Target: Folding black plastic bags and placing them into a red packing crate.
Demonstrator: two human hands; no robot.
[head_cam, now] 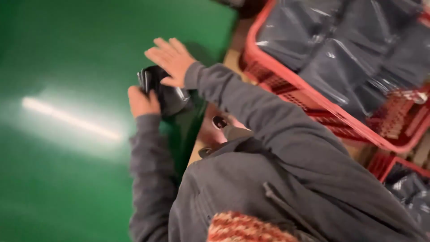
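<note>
Just left of the frame's centre, the left hand point(142, 102) is gripping a dark plastic-wrapped packet point(165, 92) from below, fingers curled on its edge, while the right hand point(172, 60) is pressing flat on top, fingers spread, seemingly steadying it over the green floor point(58, 179). A red basket point(313, 101) of similar packets is sitting at upper right.

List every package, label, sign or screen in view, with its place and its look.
Small pack: between both hands over the green floor, dark and glossy, seemingly plastic-wrapped.
Bagged packs: piled in the red crate at upper right, dark items in clear shiny film.
More bagged packs: in a second red crate at lower right, dark, film-wrapped.
No signs or screens show.
</note>
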